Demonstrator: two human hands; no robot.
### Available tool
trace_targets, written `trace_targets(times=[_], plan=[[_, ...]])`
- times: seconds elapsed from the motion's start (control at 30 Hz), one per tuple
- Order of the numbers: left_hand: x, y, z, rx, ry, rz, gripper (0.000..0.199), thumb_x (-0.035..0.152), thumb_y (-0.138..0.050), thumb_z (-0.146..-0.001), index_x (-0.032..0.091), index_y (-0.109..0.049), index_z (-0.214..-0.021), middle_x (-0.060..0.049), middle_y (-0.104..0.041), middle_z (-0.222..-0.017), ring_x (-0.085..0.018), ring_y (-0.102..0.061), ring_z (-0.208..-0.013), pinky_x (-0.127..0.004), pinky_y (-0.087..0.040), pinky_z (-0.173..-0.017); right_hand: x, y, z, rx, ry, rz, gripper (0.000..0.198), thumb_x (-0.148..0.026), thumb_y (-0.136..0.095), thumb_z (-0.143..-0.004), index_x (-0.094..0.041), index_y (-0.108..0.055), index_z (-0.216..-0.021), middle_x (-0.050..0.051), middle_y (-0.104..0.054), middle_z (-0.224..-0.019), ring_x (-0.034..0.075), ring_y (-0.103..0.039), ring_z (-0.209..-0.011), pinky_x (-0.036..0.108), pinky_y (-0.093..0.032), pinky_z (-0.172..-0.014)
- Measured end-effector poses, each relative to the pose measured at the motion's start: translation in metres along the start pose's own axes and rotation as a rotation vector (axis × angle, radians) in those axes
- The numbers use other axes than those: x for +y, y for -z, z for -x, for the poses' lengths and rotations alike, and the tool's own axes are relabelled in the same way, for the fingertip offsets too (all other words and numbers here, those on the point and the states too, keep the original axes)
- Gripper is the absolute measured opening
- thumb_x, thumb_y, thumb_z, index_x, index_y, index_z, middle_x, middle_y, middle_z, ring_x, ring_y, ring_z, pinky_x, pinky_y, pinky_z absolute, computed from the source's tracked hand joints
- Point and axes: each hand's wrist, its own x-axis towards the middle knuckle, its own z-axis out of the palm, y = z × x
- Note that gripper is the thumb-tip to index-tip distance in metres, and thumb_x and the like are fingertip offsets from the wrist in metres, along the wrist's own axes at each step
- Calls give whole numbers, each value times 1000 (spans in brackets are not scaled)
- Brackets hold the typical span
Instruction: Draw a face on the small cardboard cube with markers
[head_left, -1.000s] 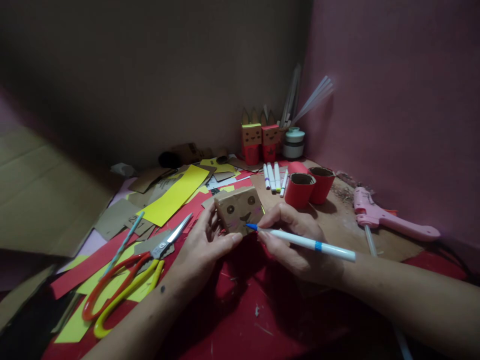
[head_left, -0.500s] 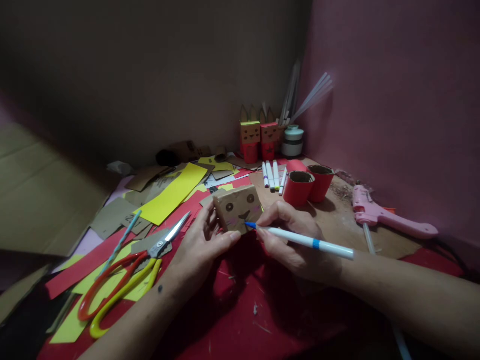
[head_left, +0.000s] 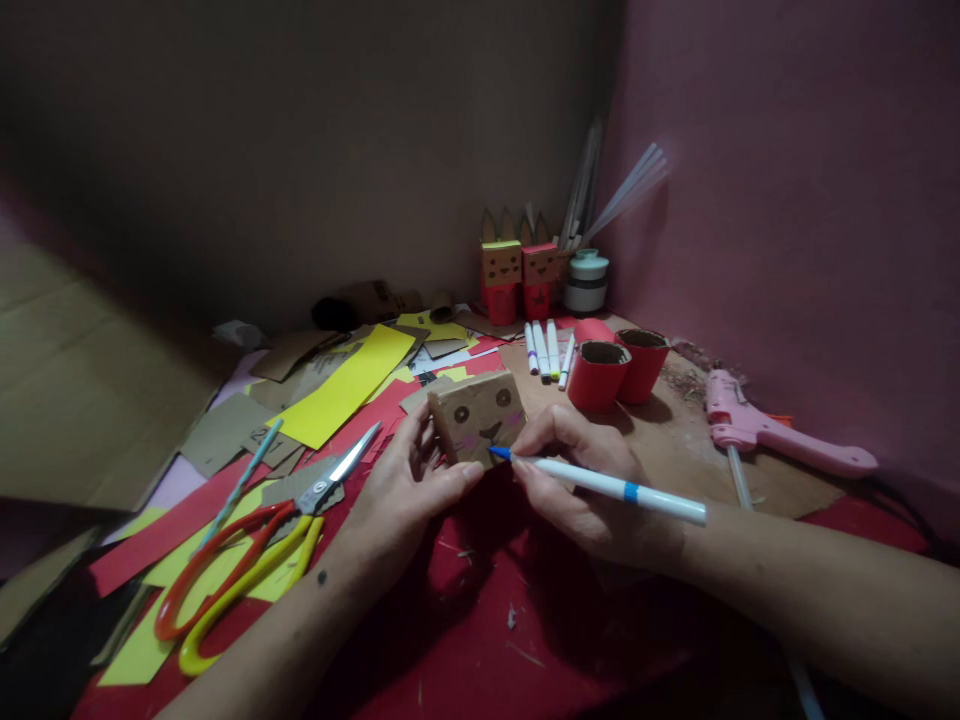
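Observation:
A small cardboard box (head_left: 481, 408) with a drawn animal face, dark round eyes, a nose and pink cheeks, is tilted up in front of me. My left hand (head_left: 420, 475) grips its left side and bottom edge, thumb along the front. Pinched in my right hand (head_left: 577, 485) is a white marker (head_left: 615, 487) with a blue tip and a blue band. The tip meets the box face, or is very close to it, just below the nose. Red-and-yellow-handled scissors (head_left: 259, 560) lie left of my left forearm.
Yellow paper (head_left: 345, 390) and cardboard scraps spread over the left side. Several markers (head_left: 544, 350) lie behind the box, beside red-covered tubes (head_left: 600, 378). Two finished-looking animal figures (head_left: 501, 270) stand at the back. A pink glue gun (head_left: 780, 430) rests at right.
The marker tip has shifted very slightly downward on the box face. Both hands otherwise keep nearly the same position.

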Motion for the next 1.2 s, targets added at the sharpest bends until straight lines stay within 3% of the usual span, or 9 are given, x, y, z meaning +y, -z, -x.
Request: trace_targets(times=[0.47, 0.67, 0.9, 1.07, 1.2], plan=[[3, -1, 1, 0, -1, -37, 82, 21, -82, -76, 24, -45, -148, -10, -56, -151, -34, -48, -141, -39, -46, -111, -3, 0, 2, 12, -24, -6, 4, -18, -59, -88, -19, -57, -84, -5, -50, -60, 7, -41, -46, 22, -31, -41], [1, -2, 2, -16, 22, 1, 78, 23, -82, -77, 27, -46, -146, -8, -56, -151, -34, -46, -142, -39, -45, -113, -1, 4, 0, -9, -119, -200, 7, -24, -60, -91, -18, -59, -87, -2, -58, -68, 10, -50, -56, 24, -41, -50], [0, 1, 0, 26, 28, 28, 87, 25, -85, -72, 28, -45, -149, -10, -56, -151, -38, -44, -144, -47, -39, -119, 0, 5, -5, 85, -174, -398, 6, -27, -59, -96, -21, -61, -94, -3, -64, -71, 11, -59, -60, 26, -49, -56], [-2, 7, -4, 49, 45, 38, 80, 26, -85, -72, 28, -50, -144, -11, -58, -149, -40, -47, -141, -48, -44, -114, 2, 5, -12, 286, -78, -204, 8, -26, -58, -96, -23, -63, -101, -2, -63, -77, 12, -58, -65, 28, -50, -62], [-1, 9, -5, 51, 39, 36, 72, 27, -84, -73, 26, -54, -138, -13, -58, -148, -41, -47, -140, -51, -44, -114, 8, 8, -14, 256, -123, -81, 20, -20, -61, -90, -24, -59, -110, 1, -63, -97, 15, -61, -81, 33, -52, -76]])
